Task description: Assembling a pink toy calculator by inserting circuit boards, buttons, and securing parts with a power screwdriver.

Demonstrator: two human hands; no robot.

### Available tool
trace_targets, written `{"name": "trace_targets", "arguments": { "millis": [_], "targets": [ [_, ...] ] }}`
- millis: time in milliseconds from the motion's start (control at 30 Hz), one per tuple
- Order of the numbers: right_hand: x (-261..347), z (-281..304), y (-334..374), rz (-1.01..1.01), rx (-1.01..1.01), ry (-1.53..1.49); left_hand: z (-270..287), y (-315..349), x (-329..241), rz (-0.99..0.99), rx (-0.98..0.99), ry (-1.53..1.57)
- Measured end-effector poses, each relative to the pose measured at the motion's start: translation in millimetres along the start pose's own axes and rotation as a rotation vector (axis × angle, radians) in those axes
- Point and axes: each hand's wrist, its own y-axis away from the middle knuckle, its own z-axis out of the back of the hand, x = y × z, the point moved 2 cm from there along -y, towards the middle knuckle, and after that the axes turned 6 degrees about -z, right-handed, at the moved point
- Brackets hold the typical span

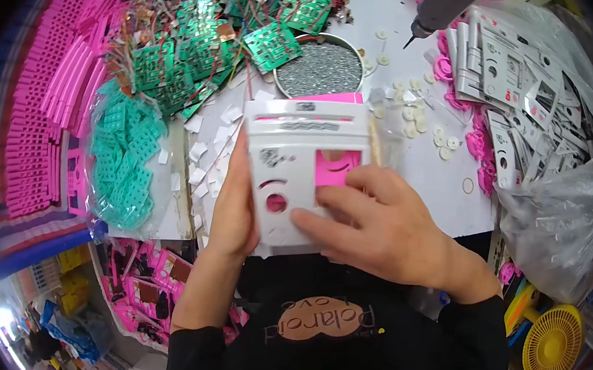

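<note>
A white printed plastic faceplate with a round hole, a curved slot and a rectangular window is held up in front of me. Pink plastic shows through its openings and past its top edge. Along the left edge, my left hand grips the piece. My right hand has its bent fingers on the right side, around the window and lower front. That hand is slightly blurred, and the undersides of both pieces are hidden.
Beyond the faceplate stands a round dish of small metal parts, beside heaped green circuit boards. A bag of teal keypads and pink parts lie left. An electric screwdriver hangs above; white panels lie right.
</note>
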Motion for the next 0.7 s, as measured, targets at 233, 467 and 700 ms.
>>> {"name": "trace_targets", "arguments": {
  "millis": [233, 467, 700],
  "targets": [
    [-37, 3, 14, -0.285, -0.384, -0.259, -4, 6, -9, -0.065, 0.001, -0.121],
    [-50, 18, -25, -0.159, -0.254, 0.050, -10, 9, -11, -0.106, 0.174, -0.491],
    [-49, 15, -77, 0.079, 0.125, -0.047, -20, 14, -18, -0.022, 0.211, -0.305]
  ]
}}
